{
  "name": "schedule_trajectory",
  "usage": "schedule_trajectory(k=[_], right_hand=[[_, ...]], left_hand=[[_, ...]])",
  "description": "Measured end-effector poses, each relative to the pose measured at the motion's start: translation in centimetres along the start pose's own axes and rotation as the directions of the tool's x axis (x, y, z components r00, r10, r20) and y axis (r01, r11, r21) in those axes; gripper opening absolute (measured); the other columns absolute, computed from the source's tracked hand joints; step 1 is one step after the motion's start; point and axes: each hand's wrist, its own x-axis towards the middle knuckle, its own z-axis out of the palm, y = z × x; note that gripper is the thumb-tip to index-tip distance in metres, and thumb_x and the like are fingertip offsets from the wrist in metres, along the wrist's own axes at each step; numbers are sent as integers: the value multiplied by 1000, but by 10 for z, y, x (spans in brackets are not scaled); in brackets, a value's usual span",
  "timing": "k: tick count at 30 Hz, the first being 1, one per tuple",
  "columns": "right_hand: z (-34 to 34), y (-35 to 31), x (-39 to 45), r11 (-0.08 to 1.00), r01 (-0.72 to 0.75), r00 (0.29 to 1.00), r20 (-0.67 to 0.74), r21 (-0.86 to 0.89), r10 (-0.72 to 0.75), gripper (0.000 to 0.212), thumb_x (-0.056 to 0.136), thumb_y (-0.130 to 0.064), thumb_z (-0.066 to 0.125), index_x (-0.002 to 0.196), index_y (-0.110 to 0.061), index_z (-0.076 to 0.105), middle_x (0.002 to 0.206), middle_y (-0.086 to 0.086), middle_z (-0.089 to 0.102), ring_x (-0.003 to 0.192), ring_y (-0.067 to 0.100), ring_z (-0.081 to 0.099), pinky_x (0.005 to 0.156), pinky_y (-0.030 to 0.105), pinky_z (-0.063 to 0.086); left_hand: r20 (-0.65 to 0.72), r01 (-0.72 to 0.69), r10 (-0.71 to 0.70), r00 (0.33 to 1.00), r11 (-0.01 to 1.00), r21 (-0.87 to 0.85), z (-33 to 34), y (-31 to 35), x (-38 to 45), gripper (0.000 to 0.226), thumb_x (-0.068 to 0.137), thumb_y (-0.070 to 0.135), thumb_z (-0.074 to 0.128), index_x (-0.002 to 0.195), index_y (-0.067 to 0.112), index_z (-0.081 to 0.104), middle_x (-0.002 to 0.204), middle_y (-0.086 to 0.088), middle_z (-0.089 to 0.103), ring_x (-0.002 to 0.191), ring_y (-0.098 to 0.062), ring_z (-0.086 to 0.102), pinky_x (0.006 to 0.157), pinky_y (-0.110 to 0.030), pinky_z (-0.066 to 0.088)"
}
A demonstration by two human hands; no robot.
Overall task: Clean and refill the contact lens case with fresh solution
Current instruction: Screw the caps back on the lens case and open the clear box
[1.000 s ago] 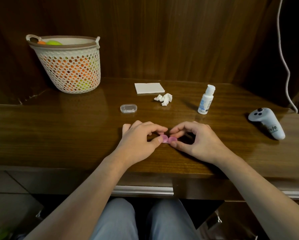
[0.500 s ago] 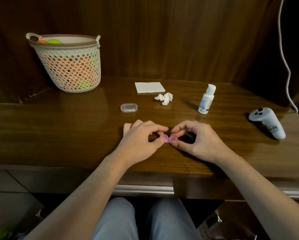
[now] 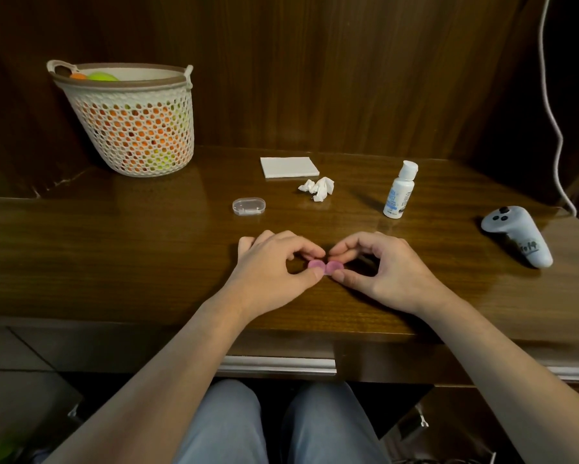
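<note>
A small pink contact lens case (image 3: 325,267) with two round caps lies on the wooden desk (image 3: 114,256) near its front edge. My left hand (image 3: 274,269) pinches the left cap between thumb and forefinger. My right hand (image 3: 382,269) pinches the right cap the same way. A white solution bottle (image 3: 398,190) with its cap on stands upright behind my right hand. A crumpled tissue (image 3: 317,189) and a flat folded white tissue (image 3: 288,167) lie further back.
A small clear plastic box (image 3: 249,206) lies behind my left hand. A mesh basket (image 3: 130,122) of orange and green balls stands at the back left. A grey controller (image 3: 519,241) lies at the right. A white cable (image 3: 551,105) hangs at the far right.
Both hands stay on the pink case; the fingers have shifted only slightly. Nothing else on the desk has moved.
</note>
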Motion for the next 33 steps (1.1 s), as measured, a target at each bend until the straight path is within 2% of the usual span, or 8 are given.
schedule_trajectory(k=[2,3,7,14,17,22,25,33], right_hand=[[0,1,0,1000,4,1000,-4,1,-4,26,90,-44,84,111,-48,69,100,-36,76,112,-6,65,111,43,48],[0,1,0,1000,5,1000,-4,1,-5,26,90,-44,84,111,-47,70,100,-36,76,112,-6,65,111,43,48],[1,2,1,1000,0,1000,-5,-2,0,25,90,-47,83,112,-47,70,101,-36,76,112,-8,64,111,42,48],[1,3,2,1000,6,1000,2,-2,-6,26,89,-48,83,112,-46,70,100,-35,77,113,-8,63,110,39,46],[1,4,2,1000,12,1000,0,-1,-12,25,89,-47,83,110,-48,69,100,-36,76,112,-9,63,110,38,46],[1,4,1,1000,12,1000,-5,10,-12,25,90,-45,83,111,-45,70,99,-35,77,111,-9,65,112,40,45],[1,4,1,1000,6,1000,-10,18,-5,26,89,-47,83,112,-43,72,99,-34,77,110,-8,66,111,40,46],[2,6,3,1000,-2,1000,-4,28,2,25,89,-45,84,111,-42,72,97,-34,78,110,-10,65,108,35,43]], left_hand=[[-47,33,-32,998,999,20,2,1,0,53,80,87,53,111,48,68,108,29,61,109,2,48,94,-35,26],[-66,48,-45,997,998,45,2,2,1,53,79,89,55,106,47,69,106,28,60,109,1,47,93,-35,26],[-88,63,-59,994,997,42,4,1,3,35,83,79,64,97,47,71,103,28,60,108,0,47,91,-35,23],[-32,23,-22,999,999,25,2,0,2,16,93,60,67,106,50,71,108,30,61,107,3,46,91,-33,19],[-52,14,-12,999,999,35,2,0,1,22,92,65,65,107,50,72,108,31,63,107,4,47,93,-33,20],[-131,45,-36,991,997,65,3,3,1,46,81,85,59,100,45,72,98,27,64,103,1,51,92,-34,28],[-129,42,-34,991,997,63,4,5,1,35,84,77,65,95,44,72,96,26,63,101,1,50,91,-34,25],[-36,-4,7,999,997,81,0,12,0,15,97,49,69,110,42,72,109,24,61,108,1,49,101,-34,26]])
